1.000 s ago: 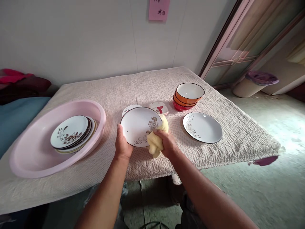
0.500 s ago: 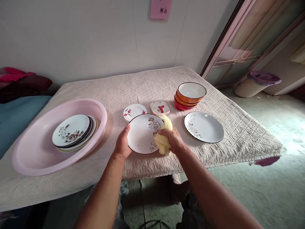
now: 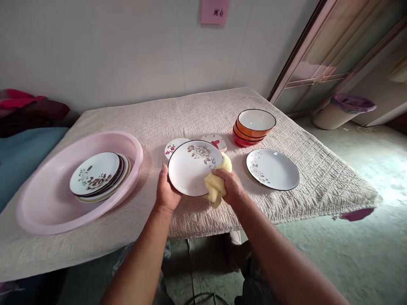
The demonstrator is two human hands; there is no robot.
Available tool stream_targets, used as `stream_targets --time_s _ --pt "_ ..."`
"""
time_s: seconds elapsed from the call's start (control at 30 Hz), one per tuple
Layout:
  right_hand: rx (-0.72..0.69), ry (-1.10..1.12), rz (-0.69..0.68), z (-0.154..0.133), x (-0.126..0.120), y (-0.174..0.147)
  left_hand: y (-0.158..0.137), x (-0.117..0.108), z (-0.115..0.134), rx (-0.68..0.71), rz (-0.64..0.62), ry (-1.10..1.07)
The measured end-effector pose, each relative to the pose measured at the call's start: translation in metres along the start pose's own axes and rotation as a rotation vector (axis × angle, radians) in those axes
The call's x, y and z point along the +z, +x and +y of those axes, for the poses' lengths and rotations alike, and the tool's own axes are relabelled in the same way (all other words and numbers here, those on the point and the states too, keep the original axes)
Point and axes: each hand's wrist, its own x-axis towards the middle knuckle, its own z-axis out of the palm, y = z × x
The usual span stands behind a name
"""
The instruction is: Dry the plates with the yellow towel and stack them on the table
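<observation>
Near the front edge of the quilt-covered table (image 3: 187, 222), we are gripping a plate (image 3: 187, 171) with our left hand (image 3: 167, 192), thumb upright, and clamping a yellow cloth (image 3: 216, 186) on its right rim with our right hand (image 3: 233, 186). A bin (image 3: 330, 115) is standing beyond the right edge.

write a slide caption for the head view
Left hand grips a flowered plate while the right hand holds a yellow cloth against its edge.
</observation>
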Motion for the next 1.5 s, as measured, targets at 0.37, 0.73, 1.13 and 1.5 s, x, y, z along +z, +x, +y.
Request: stream_targets --time_s 0.37,0.73,1.13,1.5 --pt "0.022 -0.017 -0.004 0.009 -0.014 0.007 0.0 -0.007 0.008 -0.052 -0.01 0.122" --pt "0.164 0.064 0.039 0.006 0.008 -0.007 -0.001 0.001 0.002 -0.013 0.005 -0.044" --pt "0.041 -0.026 -0.01 0.025 -0.003 -0.001 -0.003 0.001 0.007 -0.032 0.031 -0.018" --pt "-0.197 -0.425 0.301 0.0 -0.01 -0.003 0.002 0.001 -0.003 0.129 0.202 0.032"
